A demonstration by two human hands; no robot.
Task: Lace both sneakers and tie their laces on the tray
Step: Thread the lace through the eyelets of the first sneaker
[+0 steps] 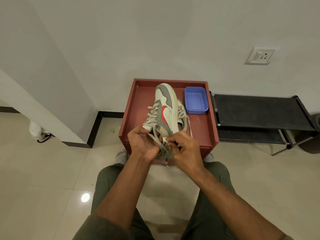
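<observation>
Head cam looks down at a red-brown tray (136, 108) sitting on a small cabinet pushed against the wall, with the person seated in front of it. One sneaker (167, 104) is tipped onto its side, toe pointing away toward the wall and heel end toward the person, so its long axis runs pretty much straight out from the body. The heel and collar end sits right between the two hands.

The left hand (142, 144) is curled around the tongue and collar area, thumb up near the top eyelets, basically steadying the shoe. The right hand (183, 146) has its fingertips pinched on the lace (161, 144) right by the upper eyelet, so that's the hand closest to where the lace has to go next. My guess is they're near the last eyelets on this one and the tie comes after.

A second sneaker (182, 115) lies behind the first on the tray, mostly hidden, with loose laces showing; can't tell how far it's laced. A blue plastic tub (196, 100) sits in the far right corner of the tray.

Around it: glossy beige tile floor, a black rack (259, 110) to the right, and a wall socket (259, 55) above that
</observation>
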